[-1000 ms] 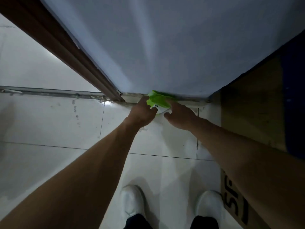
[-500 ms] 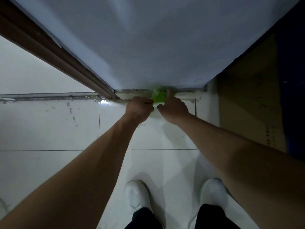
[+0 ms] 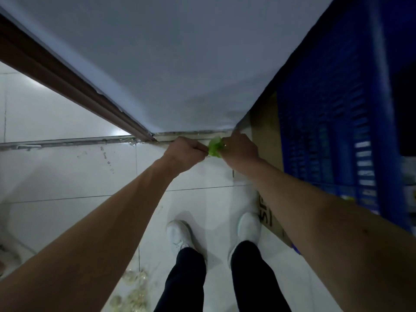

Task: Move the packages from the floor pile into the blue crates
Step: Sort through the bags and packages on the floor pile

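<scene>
While both hands close on it, the green package point(image 3: 215, 147) is bunched between them, low down by the joint of wall point(image 3: 171, 64) and floor point(image 3: 67, 174). Whether it touches the tiles cannot be told.

Left hand point(image 3: 185, 152): fingers curled into a fist, pinching the package's left edge. Right hand point(image 3: 240, 148): fingers curled round the package's right side. Both forearms reach forward from the lower corners of the view.

Just right of the right hand lies a cardboard sheet point(image 3: 267, 136), which bears dark lettering on its near part. Beyond the cardboard, at the right edge of the view, is the blue crate point(image 3: 333, 113), its slatted side facing the person. The package is outside the crate.

A brown door frame point(image 3: 67, 79) runs along the wall's left edge and meets the floor left of the left hand. White shoes point(image 3: 180, 235) and dark trousers point(image 3: 186, 280) show below the hands. Small pale items point(image 3: 135, 296), too blurred to identify, lie on the tiles at lower left.
</scene>
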